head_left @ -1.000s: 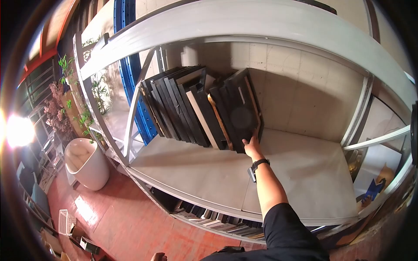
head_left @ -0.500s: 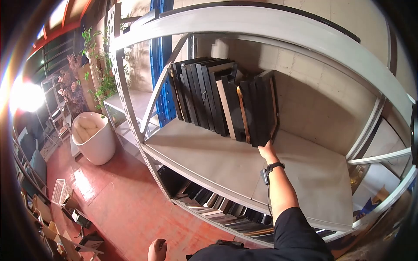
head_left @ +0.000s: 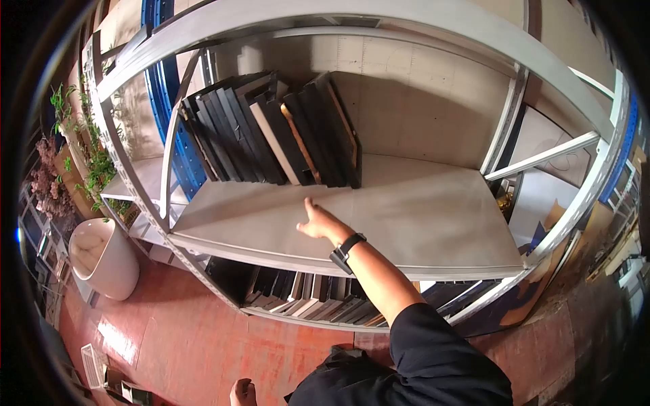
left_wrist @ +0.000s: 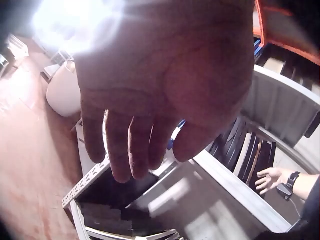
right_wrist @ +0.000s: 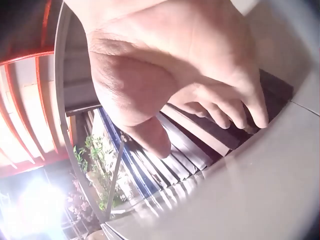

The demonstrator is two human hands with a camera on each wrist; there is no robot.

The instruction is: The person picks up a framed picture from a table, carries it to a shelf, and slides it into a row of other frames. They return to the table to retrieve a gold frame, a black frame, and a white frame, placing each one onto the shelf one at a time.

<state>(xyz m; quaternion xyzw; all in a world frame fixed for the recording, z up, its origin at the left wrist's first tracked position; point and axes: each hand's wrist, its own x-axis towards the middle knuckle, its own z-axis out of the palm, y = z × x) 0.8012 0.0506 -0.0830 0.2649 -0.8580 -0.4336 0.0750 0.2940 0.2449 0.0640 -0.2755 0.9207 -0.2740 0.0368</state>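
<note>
A row of dark, flat, frame-like panels (head_left: 233, 135) leans on the grey shelf board (head_left: 420, 203), toward its left end. Among them are one with a pale edge (head_left: 276, 145) and one with an orange-brown edge (head_left: 299, 142). My right hand (head_left: 321, 223) hovers over the board just in front of the row, holding nothing, its fingers extended and slightly bent. In the right wrist view its fingers overlap the panels' lower ends. My left hand (head_left: 242, 392) hangs low at the bottom of the head view; the left wrist view shows its fingers (left_wrist: 118, 150) loose around nothing.
Below, a lower shelf holds several more thin panels (head_left: 311, 294). A white upper beam (head_left: 433, 27) spans the rack above the row, and a slanted brace (head_left: 542, 155) stands right. At left are a white tub (head_left: 105, 260) and plants (head_left: 98, 162) on the red floor (head_left: 183, 318).
My right hand has let go of the lower corner of the rightmost dark panel and drawn back toward the front left of the board. The panels remain leaning; the head view has shifted.
</note>
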